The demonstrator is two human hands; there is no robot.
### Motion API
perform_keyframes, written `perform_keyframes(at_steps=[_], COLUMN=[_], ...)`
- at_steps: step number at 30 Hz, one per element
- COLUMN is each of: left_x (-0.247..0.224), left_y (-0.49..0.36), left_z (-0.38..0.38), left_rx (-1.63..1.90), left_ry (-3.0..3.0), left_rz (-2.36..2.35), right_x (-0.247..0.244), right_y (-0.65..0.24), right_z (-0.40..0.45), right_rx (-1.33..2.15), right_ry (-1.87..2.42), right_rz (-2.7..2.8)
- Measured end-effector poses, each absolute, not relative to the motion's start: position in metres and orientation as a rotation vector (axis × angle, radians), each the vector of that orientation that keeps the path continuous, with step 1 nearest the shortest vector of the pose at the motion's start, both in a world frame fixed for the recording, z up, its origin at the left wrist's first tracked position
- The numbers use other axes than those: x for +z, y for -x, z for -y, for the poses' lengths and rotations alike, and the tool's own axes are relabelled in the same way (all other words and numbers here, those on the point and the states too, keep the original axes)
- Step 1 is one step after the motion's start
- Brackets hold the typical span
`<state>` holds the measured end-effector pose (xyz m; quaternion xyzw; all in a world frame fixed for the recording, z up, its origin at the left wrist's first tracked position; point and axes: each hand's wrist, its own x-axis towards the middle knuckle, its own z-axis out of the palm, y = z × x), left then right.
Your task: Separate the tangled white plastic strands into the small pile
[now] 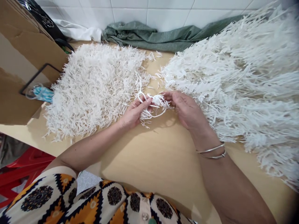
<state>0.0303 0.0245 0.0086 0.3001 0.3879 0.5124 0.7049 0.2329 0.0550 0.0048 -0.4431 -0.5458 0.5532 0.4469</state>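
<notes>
Between my hands is a white artificial sprig (158, 100) with thin looped stems and feathery tips. My left hand (135, 112) pinches its stems between thumb and fingers. At the sprig's right end, the fingertips of my right hand (185, 107) are closed on the feathery tips. To the left lies a wide pile of short white feathery pieces (98, 87), right beside my left hand. A larger heap of long white feathery strands (233, 84) spreads over the right side, close to my right hand.
At the left stands a cardboard box (28, 62), with a clear container holding something blue and white (43, 93) by it. Green cloth (149, 35) lies along the tiled wall (130, 14). A red stool (28, 168) is below the table edge. Loose white bits are scattered between the piles.
</notes>
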Motion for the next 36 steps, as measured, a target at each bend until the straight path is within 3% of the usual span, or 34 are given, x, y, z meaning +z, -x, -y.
perform_keyframes(at_steps=[12,27,33,36], left_x=[0.0,0.001,0.008,0.01], left_y=[-0.032,-0.023,-0.029,-0.033], left_z=[-0.024,-0.024,-0.01,-0.007], left_rx=[1.334,1.097,0.782,0.858], left_ry=[-0.929,-1.315,-1.495,-1.381], left_rz=[-0.94,-0.926,-0.684,-0.763], right_x=[0.014,0.011,-0.009,-0.005], right_y=[-0.233,-0.214,-0.227,-0.229], right_z=[-0.047,-0.035,-0.05,-0.051], right_rx=[1.081,0.688,0.845,0.936], right_ry=[1.156,1.128,1.259,1.288], right_rz=[1.584,1.609,1.304,1.368])
